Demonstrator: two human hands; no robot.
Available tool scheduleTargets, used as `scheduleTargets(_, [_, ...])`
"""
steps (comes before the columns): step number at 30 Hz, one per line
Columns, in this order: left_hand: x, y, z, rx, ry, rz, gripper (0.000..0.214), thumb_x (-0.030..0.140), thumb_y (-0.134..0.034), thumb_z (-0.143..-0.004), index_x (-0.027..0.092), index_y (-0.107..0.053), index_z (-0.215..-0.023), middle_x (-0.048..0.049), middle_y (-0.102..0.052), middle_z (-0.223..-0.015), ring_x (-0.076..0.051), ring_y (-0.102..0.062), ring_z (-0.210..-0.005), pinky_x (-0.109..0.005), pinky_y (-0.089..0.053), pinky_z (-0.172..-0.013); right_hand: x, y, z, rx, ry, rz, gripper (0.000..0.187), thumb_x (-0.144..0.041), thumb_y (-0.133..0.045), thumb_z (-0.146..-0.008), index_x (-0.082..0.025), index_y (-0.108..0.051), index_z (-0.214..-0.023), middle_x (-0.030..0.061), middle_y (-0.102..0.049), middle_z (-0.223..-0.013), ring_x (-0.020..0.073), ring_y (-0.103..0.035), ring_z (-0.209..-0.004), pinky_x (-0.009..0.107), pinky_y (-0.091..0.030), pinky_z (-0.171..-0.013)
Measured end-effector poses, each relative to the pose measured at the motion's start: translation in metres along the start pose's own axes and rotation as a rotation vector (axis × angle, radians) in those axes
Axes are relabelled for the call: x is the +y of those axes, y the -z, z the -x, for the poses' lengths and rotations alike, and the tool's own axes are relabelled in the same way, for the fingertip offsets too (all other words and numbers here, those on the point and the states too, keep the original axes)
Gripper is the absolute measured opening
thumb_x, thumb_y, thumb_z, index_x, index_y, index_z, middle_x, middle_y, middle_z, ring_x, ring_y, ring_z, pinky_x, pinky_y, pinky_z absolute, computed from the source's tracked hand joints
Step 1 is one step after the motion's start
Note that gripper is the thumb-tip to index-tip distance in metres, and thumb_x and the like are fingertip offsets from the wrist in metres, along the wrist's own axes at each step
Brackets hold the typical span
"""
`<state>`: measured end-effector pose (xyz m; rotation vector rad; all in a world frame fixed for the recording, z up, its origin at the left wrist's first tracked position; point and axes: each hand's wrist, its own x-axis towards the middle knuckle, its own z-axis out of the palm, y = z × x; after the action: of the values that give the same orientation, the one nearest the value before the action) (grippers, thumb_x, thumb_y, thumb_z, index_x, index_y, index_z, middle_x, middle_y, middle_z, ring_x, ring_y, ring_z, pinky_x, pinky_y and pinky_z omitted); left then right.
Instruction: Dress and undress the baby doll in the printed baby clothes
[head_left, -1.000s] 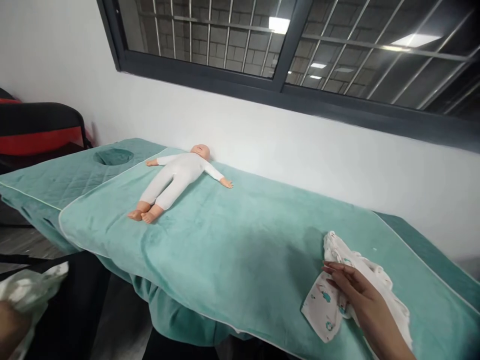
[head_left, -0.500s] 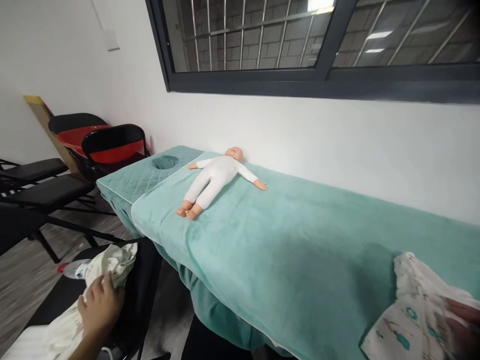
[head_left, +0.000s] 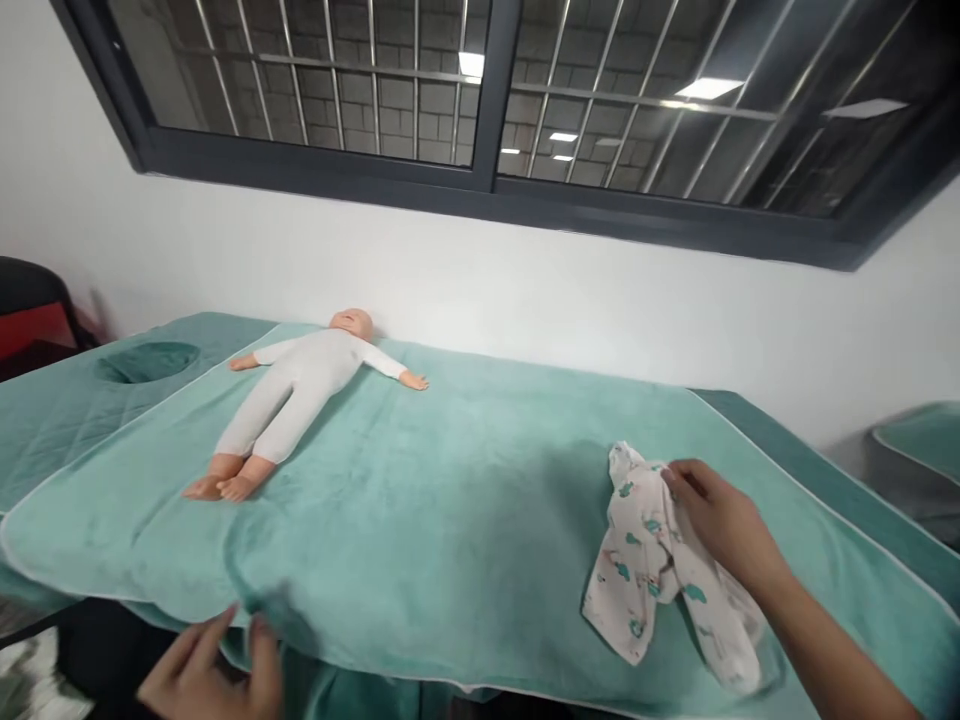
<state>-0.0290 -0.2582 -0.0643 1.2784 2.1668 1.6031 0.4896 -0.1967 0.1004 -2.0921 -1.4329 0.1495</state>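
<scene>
the right hand point(head_left: 724, 515) has its thumb and fingertips pinched together on the top of a white printed garment point(head_left: 637, 545), which is toward the right end of the green-covered bed point(head_left: 457, 570), nearer the front edge than the back. the left hand point(head_left: 217, 665) is at the front edge toward the left, thumb and fingers apart; it is blurred, so i cannot tell whether it touches the cover. a white-bodied doll point(head_left: 311, 385) lies face up toward the bed's left end, head by the back edge, feet toward the front edge.
</scene>
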Motion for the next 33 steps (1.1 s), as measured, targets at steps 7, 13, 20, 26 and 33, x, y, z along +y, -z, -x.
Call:
scheduleTargets(7, [0.168, -0.085, 0.009, -0.741, -0.127, 0.508, 0.039, 0.035, -0.062, -0.084, 0.025, -0.058, -0.122, -0.0087, -0.065, -0.116, -0.024, -0.063, -0.104, -0.042, -0.049, -0.094, -0.11, 0.028, -0.016, -0.093, 0.144, -1.041, 0.021, -0.043, -0.066, -0.08, -0.025, -0.054, -0.08, -0.0011, -0.053, -0.074, 0.015, -0.053, -0.065, 0.027, -0.044, -0.061])
scheduleTargets(13, [0.231, -0.091, -0.016, -0.9, -0.104, 0.979, 0.059, 0.043, -0.063, -0.086, 0.025, -0.044, -0.139, -0.0118, -0.055, -0.137, -0.027, -0.053, -0.126, -0.042, -0.045, -0.102, -0.181, 0.005, 0.016, -0.465, 0.501, -1.089, 0.015, -0.04, -0.056, -0.092, -0.027, -0.06, -0.094, 0.0023, -0.066, -0.109, 0.0204, -0.062, -0.101, 0.035, -0.05, -0.088])
scheduleTargets(20, [0.175, -0.061, -0.017, -0.63, 0.082, 0.553, 0.05, 0.043, -0.065, -0.083, 0.024, -0.054, -0.129, -0.0082, -0.06, -0.13, -0.025, -0.057, -0.119, -0.038, -0.047, -0.099, -0.154, -0.089, 0.048, -0.611, 0.947, -0.362, 0.041, -0.024, -0.032, -0.1, -0.026, -0.047, -0.138, 0.0057, -0.037, -0.155, 0.0191, -0.032, -0.143, 0.043, -0.032, -0.116])
scheduleTargets(26, [-0.01, -0.023, 0.029, 0.155, 0.136, -0.033, 0.028, 0.04, -0.049, -0.086, 0.018, -0.059, -0.1, -0.0102, -0.062, -0.104, -0.026, -0.059, -0.102, -0.042, -0.048, -0.092, -0.106, -0.181, 0.012, -0.194, 0.667, -0.243, 0.042, -0.035, -0.045, -0.094, -0.022, -0.049, -0.134, 0.0109, -0.047, -0.147, 0.0279, -0.043, -0.136, 0.05, -0.035, -0.114])
scheduleTargets(33, [-0.13, 0.037, 0.022, 0.179, 0.25, -0.727, 0.029, 0.029, -0.042, -0.083, 0.014, -0.057, -0.103, -0.0186, -0.057, -0.111, -0.037, -0.051, -0.116, -0.051, -0.04, -0.099, -0.102, -0.2, 0.002, -0.381, 0.448, -0.188, 0.048, -0.046, -0.045, -0.092, -0.023, -0.05, -0.133, 0.011, -0.055, -0.139, 0.0324, -0.051, -0.127, 0.053, -0.041, -0.106])
